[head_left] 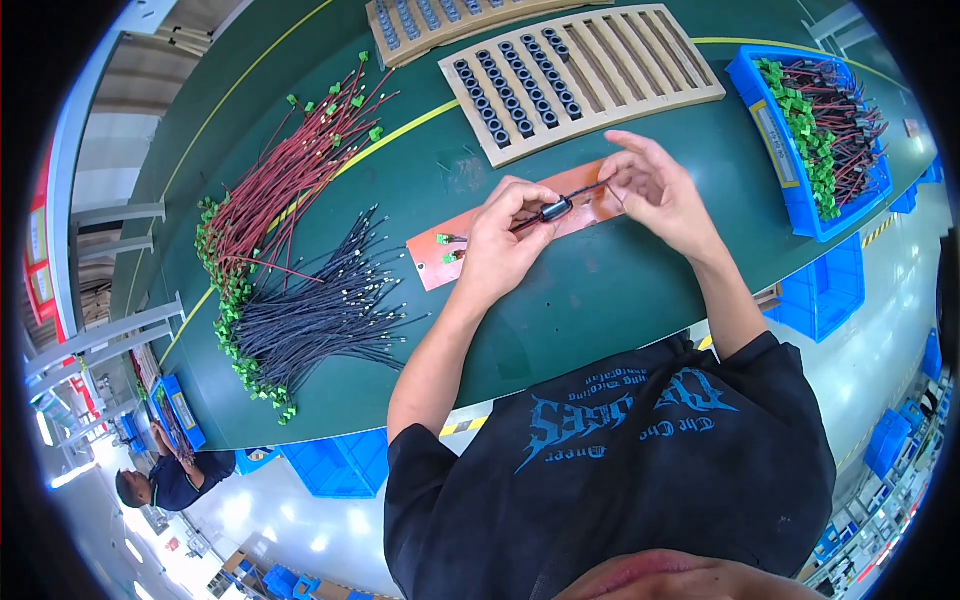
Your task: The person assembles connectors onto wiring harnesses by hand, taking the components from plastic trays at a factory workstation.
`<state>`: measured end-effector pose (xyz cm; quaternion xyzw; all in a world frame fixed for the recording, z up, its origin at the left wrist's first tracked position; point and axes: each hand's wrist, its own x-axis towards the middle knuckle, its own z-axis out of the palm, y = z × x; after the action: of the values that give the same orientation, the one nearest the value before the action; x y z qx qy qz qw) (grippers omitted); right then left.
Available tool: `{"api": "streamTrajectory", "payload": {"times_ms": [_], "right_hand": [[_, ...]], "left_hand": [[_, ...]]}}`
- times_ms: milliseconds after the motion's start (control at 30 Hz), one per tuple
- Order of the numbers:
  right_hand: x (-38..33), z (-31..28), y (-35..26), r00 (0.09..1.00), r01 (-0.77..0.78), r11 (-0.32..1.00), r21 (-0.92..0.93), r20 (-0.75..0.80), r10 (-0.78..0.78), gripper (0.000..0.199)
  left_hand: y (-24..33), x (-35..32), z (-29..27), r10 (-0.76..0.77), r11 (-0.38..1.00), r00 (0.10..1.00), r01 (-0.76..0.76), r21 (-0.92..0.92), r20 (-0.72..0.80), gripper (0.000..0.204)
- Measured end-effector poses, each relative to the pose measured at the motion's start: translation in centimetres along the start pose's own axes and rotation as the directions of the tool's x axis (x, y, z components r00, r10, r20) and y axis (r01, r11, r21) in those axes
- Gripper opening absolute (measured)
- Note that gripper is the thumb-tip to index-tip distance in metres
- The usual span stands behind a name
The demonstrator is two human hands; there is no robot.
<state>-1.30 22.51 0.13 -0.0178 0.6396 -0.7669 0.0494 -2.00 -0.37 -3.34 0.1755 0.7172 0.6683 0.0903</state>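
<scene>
**Both hands on one wire and core, mid-worktop**

Over the orange plate [600, 205] at the middle of the green worktop [600, 300], the left hand [500, 245] has its grip pinched on a small black cylindrical core [556, 210]. A thin wire [585, 192] runs through the core. The right hand [655, 190] pinches the wire's far end between thumb and fingertips, other fingers spread loosely.

Left of the hands: a fan of red wires [290, 180] and a bundle of dark wires [320, 305], both with green connectors. Behind: a slotted wooden tray [590, 75] holding rows of black cores. Far right: a blue bin [800, 195] of wired green connectors.
</scene>
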Motion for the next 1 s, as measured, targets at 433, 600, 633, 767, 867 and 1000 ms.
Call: {"api": "streamTrajectory", "payload": {"times_ms": [433,600,633,767,867,1000], "right_hand": [[-0.2,-0.7,2.3,0.985,-0.163,0.984,0.072,0.07,0.158,0.027],[-0.4,-0.5,2.2,0.981,-0.174,0.962,0.211,-0.043,0.187,0.027],[-0.4,-0.3,2.1,0.995,-0.068,0.991,0.118,-0.064,0.076,0.028],[-0.3,0.0,1.6,0.998,0.018,0.999,0.042,-0.061,-0.016,0.03],[-0.5,-0.2,1.9,0.999,-0.045,0.955,0.292,0.003,0.047,0.027],[-0.4,-0.5,2.4,0.997,-0.077,0.92,0.383,0.009,0.079,0.025]], "left_hand": [[1.0,0.8,1.6,-0.073,0.997,0.997,0.074,0.018,-0.033,0.03],[1.8,1.0,1.4,-0.038,0.997,0.999,0.036,0.071,0.034,0.032],[2.3,1.1,1.4,-0.008,0.996,0.998,0.003,0.088,0.056,0.03],[1.2,2.5,0.6,-0.035,0.991,0.984,0.011,0.135,0.177,0.022],[0.9,3.1,1.2,-0.038,0.996,0.983,0.024,0.081,0.181,0.013],[1.0,2.7,1.3,-0.075,0.993,0.979,0.056,0.107,0.192,0.013]]}}
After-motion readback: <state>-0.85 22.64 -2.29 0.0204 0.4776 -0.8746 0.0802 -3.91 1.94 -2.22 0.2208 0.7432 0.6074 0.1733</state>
